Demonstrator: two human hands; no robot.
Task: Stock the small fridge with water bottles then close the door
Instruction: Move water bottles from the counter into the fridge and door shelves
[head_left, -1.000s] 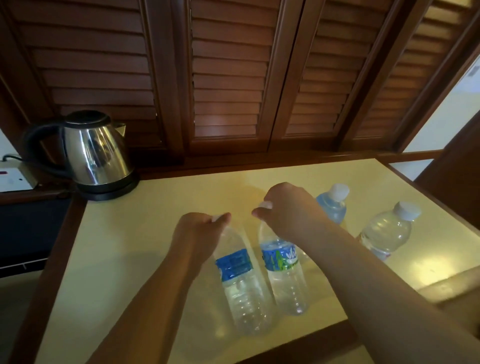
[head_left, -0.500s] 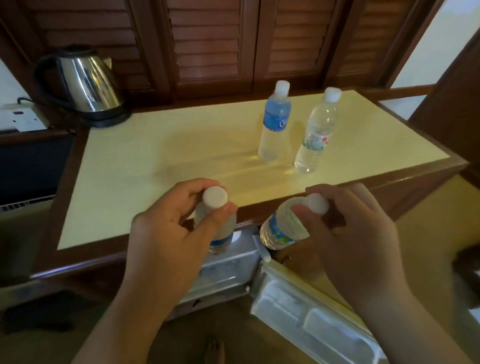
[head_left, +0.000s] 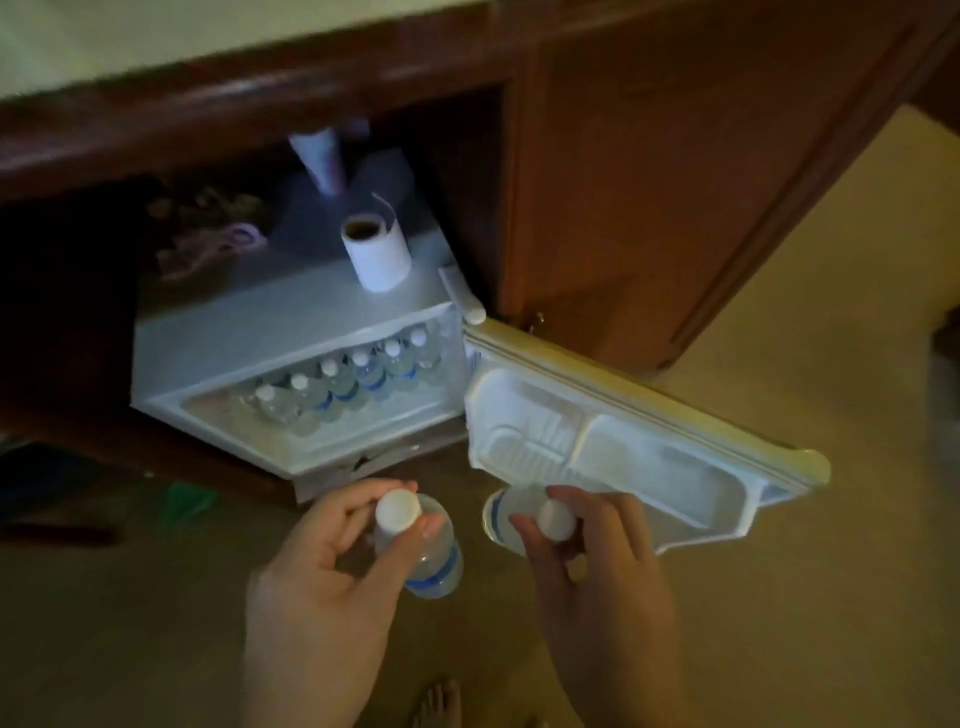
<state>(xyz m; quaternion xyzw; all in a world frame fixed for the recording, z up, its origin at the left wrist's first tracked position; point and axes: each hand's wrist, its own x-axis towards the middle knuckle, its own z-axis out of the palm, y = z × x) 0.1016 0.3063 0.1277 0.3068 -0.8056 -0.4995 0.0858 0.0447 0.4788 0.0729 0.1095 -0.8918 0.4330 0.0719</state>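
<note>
From my head camera: my left hand (head_left: 332, 551) pinches one water bottle (head_left: 428, 558) by its white cap, my right hand (head_left: 587, 545) grips a second bottle (head_left: 506, 519) likewise, both above the floor before the small fridge (head_left: 291, 332), door (head_left: 613, 441) wide open, bottles (head_left: 337, 384) lined inside.

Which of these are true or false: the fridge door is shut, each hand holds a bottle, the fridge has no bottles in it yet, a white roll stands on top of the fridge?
1. The fridge door is shut. False: it stands wide open.
2. Each hand holds a bottle. True: the left hand and the right hand each pinch one by the capped top.
3. The fridge has no bottles in it. False: a row of bottles already lies inside.
4. A white roll stands on the fridge. True.
</note>
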